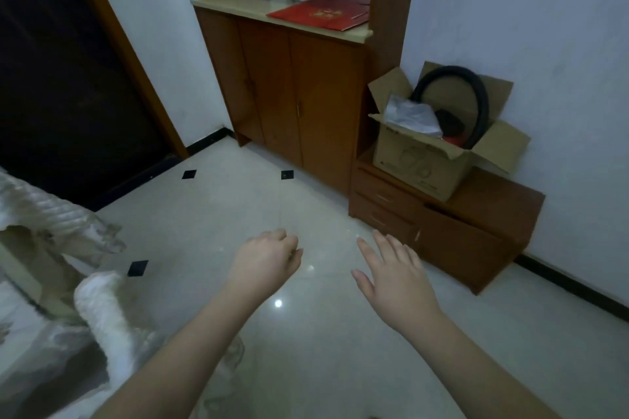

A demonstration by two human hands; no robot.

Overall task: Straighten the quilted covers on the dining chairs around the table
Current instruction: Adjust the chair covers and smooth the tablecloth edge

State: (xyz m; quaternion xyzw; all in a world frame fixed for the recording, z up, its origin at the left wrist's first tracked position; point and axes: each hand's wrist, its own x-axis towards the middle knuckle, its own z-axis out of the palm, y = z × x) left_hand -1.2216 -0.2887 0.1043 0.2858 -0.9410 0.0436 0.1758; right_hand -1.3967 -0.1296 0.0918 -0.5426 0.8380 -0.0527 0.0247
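Quilted cream fabric, the chair cover (98, 309), lay bunched over a chair at the lower left, well apart from both hands and touched by neither. Nearer the middle, the left hand (263, 260) hung over the floor with its fingers loosely curled and nothing in them, while the right hand (394, 277) was stretched forward beside it, fingers straight and slightly spread. Beneath them ran a glossy pale tiled floor (306, 350) set with small black diamonds. Beyond stood a low wooden drawer unit (459, 231) carrying an open cardboard box (418, 163), then a tall wooden cabinet (299, 92) with a red folder (323, 12) on top, against white walls.
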